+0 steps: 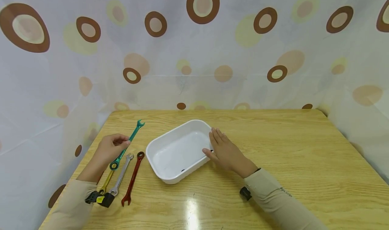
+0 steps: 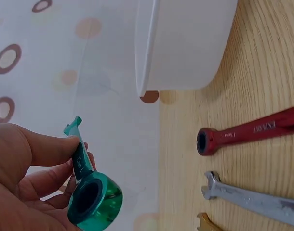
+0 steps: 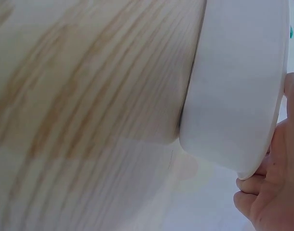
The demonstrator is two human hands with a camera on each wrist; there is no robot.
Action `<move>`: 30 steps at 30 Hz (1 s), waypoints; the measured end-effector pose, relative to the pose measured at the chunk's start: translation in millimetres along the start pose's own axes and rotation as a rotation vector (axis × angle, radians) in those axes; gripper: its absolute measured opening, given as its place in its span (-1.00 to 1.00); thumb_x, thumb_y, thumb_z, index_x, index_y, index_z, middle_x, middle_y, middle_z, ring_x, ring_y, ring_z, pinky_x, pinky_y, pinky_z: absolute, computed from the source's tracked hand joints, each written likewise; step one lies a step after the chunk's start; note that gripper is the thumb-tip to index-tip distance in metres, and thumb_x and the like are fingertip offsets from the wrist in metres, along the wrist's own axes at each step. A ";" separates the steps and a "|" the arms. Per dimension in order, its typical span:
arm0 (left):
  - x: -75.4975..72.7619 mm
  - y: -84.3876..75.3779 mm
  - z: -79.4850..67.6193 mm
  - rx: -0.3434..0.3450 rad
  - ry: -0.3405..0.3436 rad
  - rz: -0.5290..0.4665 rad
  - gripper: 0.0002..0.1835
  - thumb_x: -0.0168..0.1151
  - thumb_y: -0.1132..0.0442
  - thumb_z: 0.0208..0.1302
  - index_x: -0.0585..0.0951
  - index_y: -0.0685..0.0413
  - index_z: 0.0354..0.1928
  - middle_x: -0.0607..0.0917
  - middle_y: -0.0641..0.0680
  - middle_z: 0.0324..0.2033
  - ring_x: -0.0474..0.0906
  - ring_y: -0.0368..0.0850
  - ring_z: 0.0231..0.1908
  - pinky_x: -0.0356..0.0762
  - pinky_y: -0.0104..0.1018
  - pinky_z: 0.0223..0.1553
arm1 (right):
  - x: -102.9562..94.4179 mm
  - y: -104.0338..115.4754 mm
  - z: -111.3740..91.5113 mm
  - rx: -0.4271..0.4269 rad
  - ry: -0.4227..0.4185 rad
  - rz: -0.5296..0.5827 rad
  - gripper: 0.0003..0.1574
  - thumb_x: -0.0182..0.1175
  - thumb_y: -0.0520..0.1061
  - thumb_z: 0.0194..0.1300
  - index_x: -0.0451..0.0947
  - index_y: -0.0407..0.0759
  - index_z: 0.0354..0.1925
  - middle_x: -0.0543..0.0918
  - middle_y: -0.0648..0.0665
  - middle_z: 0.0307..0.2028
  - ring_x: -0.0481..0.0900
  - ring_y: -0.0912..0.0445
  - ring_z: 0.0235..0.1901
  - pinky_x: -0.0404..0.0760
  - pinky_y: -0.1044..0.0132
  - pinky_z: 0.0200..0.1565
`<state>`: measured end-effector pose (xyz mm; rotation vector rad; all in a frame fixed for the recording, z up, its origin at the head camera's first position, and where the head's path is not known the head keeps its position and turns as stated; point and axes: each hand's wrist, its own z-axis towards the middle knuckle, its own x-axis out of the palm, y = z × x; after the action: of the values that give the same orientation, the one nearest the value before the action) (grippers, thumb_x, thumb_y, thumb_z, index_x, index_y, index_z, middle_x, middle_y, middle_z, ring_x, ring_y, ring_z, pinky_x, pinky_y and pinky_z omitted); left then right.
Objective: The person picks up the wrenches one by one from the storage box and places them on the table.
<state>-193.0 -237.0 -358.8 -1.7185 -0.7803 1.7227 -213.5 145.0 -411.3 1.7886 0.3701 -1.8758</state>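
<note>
My left hand (image 1: 110, 149) pinches a teal combination wrench (image 1: 135, 131) by its shaft, between thumb and fingers. Its open end points up and away, while the ring end (image 2: 95, 199) hangs nearer, above the other wrenches. My right hand (image 1: 226, 154) rests with extended fingers against the right end of a white plastic bin (image 1: 170, 139). Its thumb lies over the rim, and in the right wrist view its fingertips touch the bin's edge. Inside the bin, only the white floor and small dark spots show.
Left of the bin lie a red wrench (image 1: 133, 177), a silver wrench (image 1: 122, 176) and a yellow wrench (image 1: 107, 182). Another reddish piece is mostly hidden by the left wrist. The wooden table (image 1: 288, 139) meets a patterned curtain (image 1: 243, 61) at the back.
</note>
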 end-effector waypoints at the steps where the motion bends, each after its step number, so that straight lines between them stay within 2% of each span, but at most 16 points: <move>1: -2.4 3.7 -1.4 -0.008 -0.007 -0.002 -0.68 0.09 0.25 0.40 0.53 0.37 0.04 0.60 0.25 -0.14 0.51 0.08 -0.15 0.49 -0.26 -0.25 | 0.4 -0.2 0.0 -0.001 -0.001 0.000 -0.05 -0.25 0.27 0.50 -0.04 -0.50 0.40 -0.07 -0.44 0.44 -0.15 -0.23 0.45 -0.02 -0.06 0.39; 9: -23.7 36.4 -7.4 -0.058 -0.063 0.037 -0.62 0.07 0.23 0.42 0.50 0.44 0.08 0.59 0.29 -0.13 0.51 0.01 -0.20 0.48 -0.33 -0.30 | 0.7 -0.9 0.7 0.005 -0.003 0.004 -0.04 -0.25 0.28 0.50 -0.05 -0.50 0.40 -0.08 -0.44 0.44 -0.15 -0.23 0.45 -0.04 -0.05 0.40; 14: -37.2 56.9 -11.5 -0.093 -0.123 0.149 -0.62 0.08 0.20 0.39 0.53 0.43 0.03 0.60 0.36 -0.14 0.51 0.24 -0.13 0.48 -0.10 -0.26 | 0.8 -0.6 0.9 0.008 0.006 0.002 -0.05 -0.25 0.28 0.49 -0.04 -0.49 0.41 -0.08 -0.43 0.44 -0.15 -0.22 0.45 -0.04 -0.04 0.40; 17: -42.2 69.6 -13.5 -0.118 -0.118 0.192 -0.62 0.07 0.20 0.39 0.53 0.44 0.02 0.58 0.41 -0.12 0.48 0.30 -0.10 0.47 0.00 -0.24 | 2.0 -1.3 0.9 0.011 0.012 -0.001 -0.05 -0.26 0.28 0.50 -0.04 -0.48 0.41 -0.08 -0.42 0.45 -0.16 -0.21 0.46 -0.05 -0.03 0.40; 23: -44.6 90.3 -14.8 -0.140 -0.113 0.225 -0.63 0.10 0.24 0.37 0.54 0.50 -0.04 0.58 0.44 -0.15 0.50 0.32 -0.14 0.49 0.02 -0.24 | 1.1 -1.6 0.9 0.000 0.001 -0.012 -0.06 -0.26 0.27 0.50 -0.04 -0.48 0.41 -0.08 -0.42 0.44 -0.14 -0.22 0.45 -0.07 -0.01 0.41; 30: -44.8 102.7 -16.6 -0.197 -0.082 0.236 -0.67 0.12 0.26 0.33 0.54 0.51 -0.12 0.58 0.45 -0.22 0.49 0.31 -0.20 0.45 0.05 -0.25 | -0.7 -1.7 -0.2 -0.015 -0.010 -0.004 -0.06 -0.21 0.25 0.49 -0.02 -0.52 0.39 -0.05 -0.45 0.43 -0.12 -0.24 0.45 -0.04 -0.03 0.40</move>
<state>-175.9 -338.5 -406.1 -1.9482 -0.8352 1.9386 -214.2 146.6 -410.9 1.7699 0.3833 -1.8793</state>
